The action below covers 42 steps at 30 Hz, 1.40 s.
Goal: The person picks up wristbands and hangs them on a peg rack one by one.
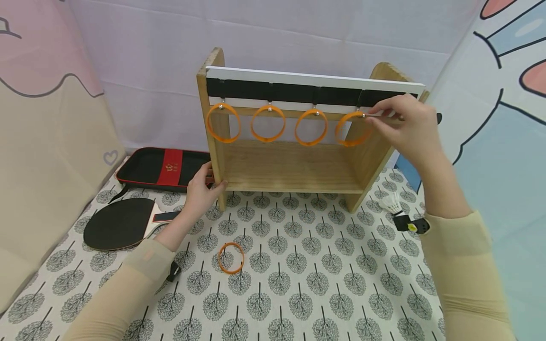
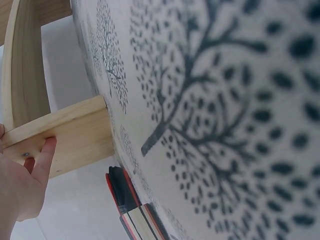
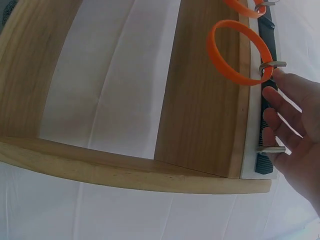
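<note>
In the head view a wooden rack (image 1: pixel 294 163) stands with a white and black strip (image 1: pixel 294 96) across its top. Orange rings (image 1: pixel 209 125) hang in a row from small metal hooks on this strip. My left hand (image 1: pixel 202 187) grips the rack's left side panel (image 2: pixel 75 122) low down, thumb at its front edge. My right hand (image 1: pixel 411 125) is at the rightmost hung ring (image 3: pixel 218 55), thumb and index fingertips beside its hook (image 3: pixel 272 65). In the right wrist view the ring hangs on the hook, with a fingertip close against it. Another hook (image 3: pixel 270 149) carries no ring.
One more orange ring (image 1: pixel 231 258) lies on the tree-patterned tablecloth (image 1: pixel 298 293). At the left are a black table tennis bat (image 1: pixel 121 222) and a black and red case (image 1: pixel 147 166). A shuttlecock (image 1: pixel 391 203) lies right of the rack. Printed curtains (image 1: pixel 503 156) stand around.
</note>
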{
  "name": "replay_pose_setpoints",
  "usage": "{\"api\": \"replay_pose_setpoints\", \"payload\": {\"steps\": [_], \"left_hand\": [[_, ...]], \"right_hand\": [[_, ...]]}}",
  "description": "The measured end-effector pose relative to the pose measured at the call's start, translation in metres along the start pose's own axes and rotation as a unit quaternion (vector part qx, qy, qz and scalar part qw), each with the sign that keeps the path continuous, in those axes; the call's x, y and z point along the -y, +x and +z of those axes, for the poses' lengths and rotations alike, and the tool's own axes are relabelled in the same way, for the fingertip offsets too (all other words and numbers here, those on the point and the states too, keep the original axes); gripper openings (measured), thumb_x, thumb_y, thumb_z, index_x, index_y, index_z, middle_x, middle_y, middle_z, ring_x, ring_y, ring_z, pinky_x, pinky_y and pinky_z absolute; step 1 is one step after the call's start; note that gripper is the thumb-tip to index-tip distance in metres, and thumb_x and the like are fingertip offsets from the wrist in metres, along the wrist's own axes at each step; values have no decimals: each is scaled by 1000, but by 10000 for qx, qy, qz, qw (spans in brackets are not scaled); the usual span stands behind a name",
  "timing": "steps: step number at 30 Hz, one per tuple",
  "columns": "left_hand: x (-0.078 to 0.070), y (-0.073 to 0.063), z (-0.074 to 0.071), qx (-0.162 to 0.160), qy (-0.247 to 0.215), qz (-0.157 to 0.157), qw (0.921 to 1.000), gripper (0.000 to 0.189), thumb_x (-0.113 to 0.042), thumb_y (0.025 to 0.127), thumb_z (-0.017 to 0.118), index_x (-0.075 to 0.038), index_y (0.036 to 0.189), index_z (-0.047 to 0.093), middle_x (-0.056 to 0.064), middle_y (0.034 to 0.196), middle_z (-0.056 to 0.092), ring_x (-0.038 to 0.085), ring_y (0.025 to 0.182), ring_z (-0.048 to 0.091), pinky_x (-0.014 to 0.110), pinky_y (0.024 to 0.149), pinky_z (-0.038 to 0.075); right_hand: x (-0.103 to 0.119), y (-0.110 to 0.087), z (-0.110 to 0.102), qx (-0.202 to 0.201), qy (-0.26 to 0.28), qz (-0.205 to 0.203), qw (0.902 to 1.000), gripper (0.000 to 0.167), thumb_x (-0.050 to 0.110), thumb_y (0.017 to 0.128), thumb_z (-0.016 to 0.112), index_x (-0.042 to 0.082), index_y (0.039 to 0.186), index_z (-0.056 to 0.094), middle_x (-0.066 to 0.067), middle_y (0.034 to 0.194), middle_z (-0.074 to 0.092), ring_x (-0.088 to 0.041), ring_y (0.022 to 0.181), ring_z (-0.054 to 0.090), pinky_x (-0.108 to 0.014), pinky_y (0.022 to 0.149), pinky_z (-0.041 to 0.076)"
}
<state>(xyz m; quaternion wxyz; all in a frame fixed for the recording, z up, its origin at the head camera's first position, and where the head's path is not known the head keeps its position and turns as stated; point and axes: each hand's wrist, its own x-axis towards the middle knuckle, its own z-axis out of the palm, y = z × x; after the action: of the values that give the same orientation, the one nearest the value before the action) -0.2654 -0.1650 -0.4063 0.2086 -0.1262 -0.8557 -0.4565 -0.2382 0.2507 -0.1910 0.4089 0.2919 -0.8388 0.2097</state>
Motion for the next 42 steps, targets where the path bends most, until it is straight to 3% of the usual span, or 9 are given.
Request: {"api": "replay_pose_setpoints", "payload": {"steps": [9,17,29,34,42], "left_hand": [[-1,0,0,-21,-60,-15,10000,61,-19,87,67,-12,141,41,15,117,57,31,97,63,43,70,58],[-1,1,0,-21,-67,-32,10000,62,-19,86,68,-12,141,41,14,116,57,30,96,64,42,70,58],[-1,2,0,-2,-72,-54,10000,62,-20,87,67,-12,142,40,14,113,57,30,96,63,42,69,58],[0,2,0,23,-60,-88,9999,63,-20,87,67,-11,142,39,15,115,57,31,97,63,42,70,58],[-1,2,0,30,-41,-141,9999,63,-21,87,67,-12,142,39,15,116,56,32,99,63,44,70,58]], "right_hand": [[18,-7,-10,-249,404,-152,9988,27,-8,69,79,-1,94,71,-13,88,69,4,83,50,-8,77,41],[41,-22,-5,-202,1287,-423,9906,33,-16,63,78,-4,92,70,-16,91,70,1,97,57,-16,83,43],[75,-47,30,322,1838,-607,9806,35,-3,70,79,1,103,69,-9,104,69,-14,106,59,-26,97,45],[89,-57,50,514,2108,-484,9750,37,1,71,79,4,106,68,-7,109,67,-16,108,58,-27,98,45],[113,-75,86,1090,2723,-417,9551,39,10,74,79,8,110,66,-6,114,65,-17,111,57,-29,98,46]]}}
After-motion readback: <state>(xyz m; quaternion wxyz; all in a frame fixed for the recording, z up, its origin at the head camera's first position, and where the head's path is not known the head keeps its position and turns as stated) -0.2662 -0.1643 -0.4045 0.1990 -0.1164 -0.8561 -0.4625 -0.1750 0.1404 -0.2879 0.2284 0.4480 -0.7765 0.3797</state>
